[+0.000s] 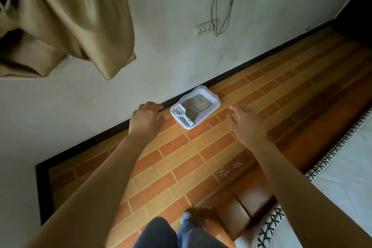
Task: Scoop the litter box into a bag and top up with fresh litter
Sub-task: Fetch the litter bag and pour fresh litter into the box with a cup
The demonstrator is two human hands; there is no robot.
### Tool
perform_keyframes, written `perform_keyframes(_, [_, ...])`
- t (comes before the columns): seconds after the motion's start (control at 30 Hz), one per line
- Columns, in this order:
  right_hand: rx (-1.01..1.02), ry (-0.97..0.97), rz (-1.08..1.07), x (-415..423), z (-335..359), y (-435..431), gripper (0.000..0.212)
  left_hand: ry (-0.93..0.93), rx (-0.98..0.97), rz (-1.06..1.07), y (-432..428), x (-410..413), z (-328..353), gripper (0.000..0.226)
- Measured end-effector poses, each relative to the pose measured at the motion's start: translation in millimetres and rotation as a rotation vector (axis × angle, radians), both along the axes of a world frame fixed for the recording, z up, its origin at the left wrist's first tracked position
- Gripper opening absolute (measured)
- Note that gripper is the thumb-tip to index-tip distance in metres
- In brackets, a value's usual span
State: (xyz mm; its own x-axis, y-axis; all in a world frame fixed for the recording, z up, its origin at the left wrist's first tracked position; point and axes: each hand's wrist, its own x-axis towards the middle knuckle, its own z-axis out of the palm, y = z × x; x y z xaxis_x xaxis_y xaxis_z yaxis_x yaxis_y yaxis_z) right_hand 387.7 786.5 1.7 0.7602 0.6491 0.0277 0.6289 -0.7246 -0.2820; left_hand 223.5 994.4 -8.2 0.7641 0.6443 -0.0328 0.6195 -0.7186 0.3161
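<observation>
A white litter box (213, 99) stands on the brick-patterned floor against the wall, with grey litter (196, 105) inside. A white slotted scoop (180, 113) lies across its near left corner. My left hand (146, 119) is stretched out to the left of the box, fingers curled loosely, holding nothing. My right hand (246, 124) is stretched out to the right of the box, fingers spread, also holding nothing. Both hands are apart from the box. No bag shows.
A tan curtain (66, 20) hangs at the upper left. A wall socket (206, 28) with dangling cables sits above the box. A white cloth with a black-stitched edge (332, 153) lies at the right. A brown box (249, 205) rests near my legs (171, 233).
</observation>
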Motion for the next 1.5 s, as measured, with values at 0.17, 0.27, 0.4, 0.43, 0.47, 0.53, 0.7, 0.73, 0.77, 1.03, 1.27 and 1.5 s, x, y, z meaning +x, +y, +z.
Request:
perform_keyframes(0.17, [-0.012, -0.016, -0.023, 33.1, -6.3, 35.2, 0.038, 0.004, -0.011, -0.023, 34.8, 33.1, -9.6, 0.037])
perform_keyframes(0.27, [0.009, -0.037, -0.039, 52.1, -10.0, 58.7, 0.038, 0.007, -0.007, -0.062, 57.9, 54.8, -15.4, 0.037])
perform_keyframes(0.4, [0.007, -0.042, -0.058, 71.3, -11.9, 88.7, 0.039, 0.013, 0.006, -0.123, 91.6, 84.9, -20.7, 0.038])
perform_keyframes(0.43, [0.0, -0.029, -0.064, 75.2, -11.3, 94.8, 0.039, 0.015, 0.0, -0.131, 98.4, 91.8, -20.9, 0.038])
perform_keyframes(0.47, [-0.008, -0.029, -0.066, 78.9, -11.1, 100.1, 0.039, 0.013, 0.001, -0.141, 104.0, 98.1, -21.4, 0.039])
perform_keyframes(0.53, [-0.012, -0.041, -0.065, 87.1, -10.8, 109.7, 0.039, 0.005, 0.02, -0.159, 112.7, 110.0, -21.9, 0.039])
perform_keyframes(0.7, [0.023, 0.012, -0.028, 106.4, -11.2, 134.2, 0.034, 0.006, 0.045, -0.153, 128.4, 128.0, -22.0, 0.038])
perform_keyframes(0.73, [0.023, 0.012, -0.005, 110.9, -13.1, 140.0, 0.034, 0.014, 0.038, -0.142, 131.1, 129.2, -22.9, 0.039])
perform_keyframes(0.77, [0.02, 0.018, 0.007, 115.1, -13.8, 146.3, 0.034, 0.024, 0.032, -0.129, 133.7, 129.7, -24.2, 0.039])
perform_keyframes(1.03, [0.01, 0.105, 0.226, 158.1, -17.0, 200.5, 0.04, 0.042, 0.008, 0.074, 149.1, 136.0, -34.1, 0.038])
perform_keyframes(1.27, [-0.082, 0.054, 0.594, 216.6, -24.0, 243.1, 0.038, 0.023, -0.063, 0.433, 137.7, 165.4, -39.5, 0.038])
perform_keyframes(1.5, [-0.137, 0.044, 0.953, 226.3, -32.0, 283.2, 0.039, 0.047, -0.081, 0.8, 101.8, 151.6, -46.1, 0.04])
